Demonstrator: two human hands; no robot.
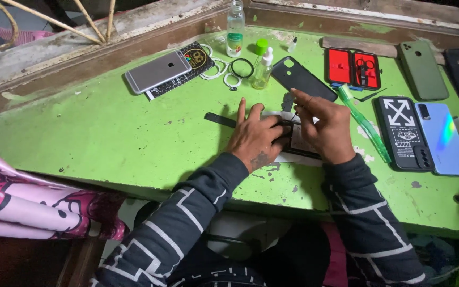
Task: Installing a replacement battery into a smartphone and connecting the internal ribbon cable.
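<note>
Phone [298, 142] under & btwn both hands [293, 130]

My left hand [254, 139] and right hand [322, 127] rest side by side on the opened phone [299, 142] lying on the table [107, 138]. Behind them lies a phone back cover [302, 78], with two small bottles [263, 64] to its left. Far left lies a phone face down [158, 72]. To my right lie a toothbrush [365, 125], then a phone case [404, 133], then another phone [444, 139]
</note>
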